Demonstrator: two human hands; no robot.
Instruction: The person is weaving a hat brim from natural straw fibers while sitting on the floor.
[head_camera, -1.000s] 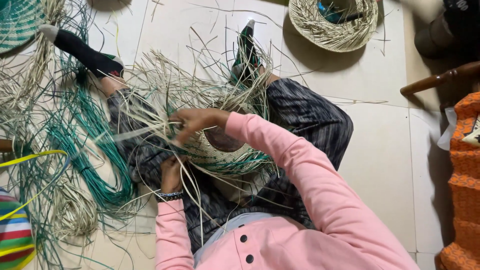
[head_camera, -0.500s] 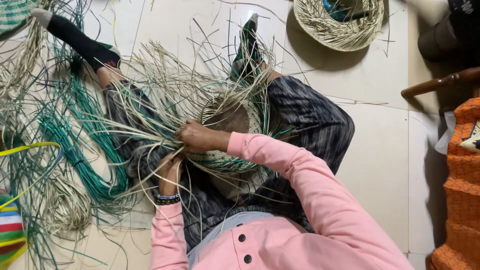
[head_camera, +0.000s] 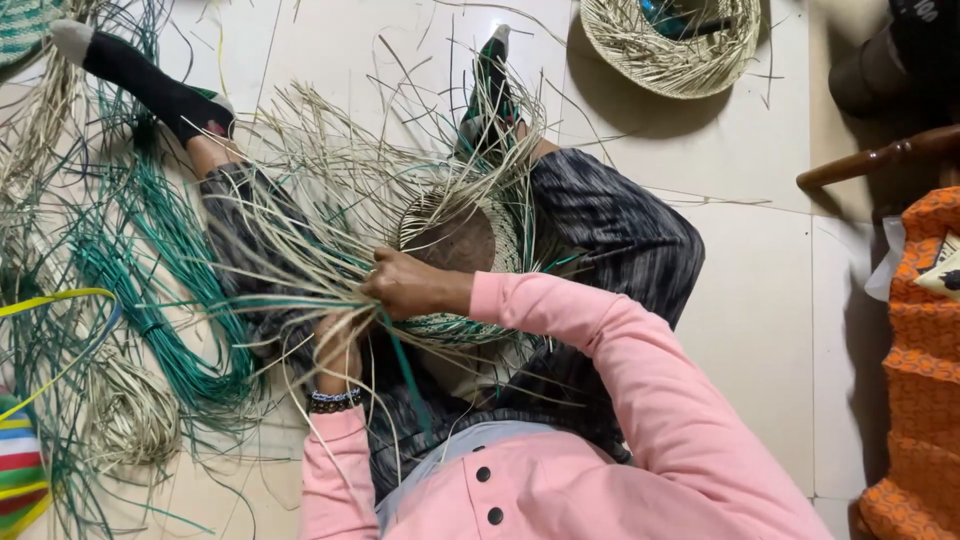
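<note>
Right hand (head_camera: 405, 285) is closed around a gathered bunch of pale straw strands (head_camera: 300, 220) at the rim of a half-woven basket (head_camera: 465, 265), which sits in the person's lap at frame centre. Left hand (head_camera: 338, 345), at 7 o'clock from the right hand and just beside it, is curled around the lower part of the same bunch; its fingers are mostly hidden by the strands, and a dark beaded bracelet (head_camera: 335, 400) sits at its wrist. The basket lies immediately at 2 o'clock of the right hand, touching it, with a green band woven near its rim. Loose strand ends fan out from both hands toward 9, 10 and 12 o'clock, covering the knees and hiding much of the basket wall. A bundle of green strands (head_camera: 170, 290) lies on the floor at 9 o'clock, well apart from the hands, with a coil of pale straw (head_camera: 130, 415) at 8 o'clock. A second straw basket (head_camera: 670, 45) stands at 1 o'clock near the top edge. An orange woven item (head_camera: 920, 380) occupies the 3 o'clock edge, below a wooden chair arm (head_camera: 880, 160). The surface is a pale tiled floor (head_camera: 760, 260).
</note>
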